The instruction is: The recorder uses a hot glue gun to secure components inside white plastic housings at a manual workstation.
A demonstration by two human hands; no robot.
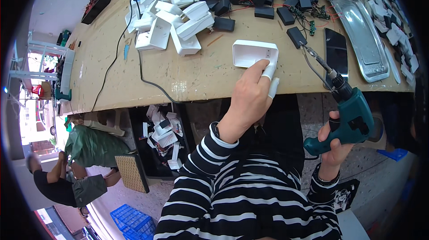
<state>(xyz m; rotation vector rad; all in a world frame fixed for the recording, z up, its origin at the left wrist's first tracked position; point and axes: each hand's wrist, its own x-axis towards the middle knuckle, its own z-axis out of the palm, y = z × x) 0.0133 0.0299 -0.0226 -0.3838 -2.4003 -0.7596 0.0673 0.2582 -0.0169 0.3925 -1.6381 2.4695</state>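
Note:
A white plastic case (pixel 242 61) sits with its hollow side up near the table's front edge. My left hand (pixel 250 94) grips its near right corner, one finger reaching over the wall. White covers wrap some of these fingers. Two small metal-looking spots show inside the case's right end. In my right hand (pixel 333 144) is a teal, pistol-shaped soldering gun (pixel 357 114), fingers wrapped round its handle. Its thin metal tip, with a curved tube alongside, points up and left, close to a small black box (pixel 296 37). Whether the tip touches that box I cannot tell.
White casings (pixel 172 14) pile up at the back left, with black boxes (pixel 263 12), wires and circuit boards beside them. A dark phone-like slab (pixel 336 54) and metal tray (pixel 357 34) lie right. A black cable (pixel 154 83) crosses the table. Below stands a black bin (pixel 190 128) of parts.

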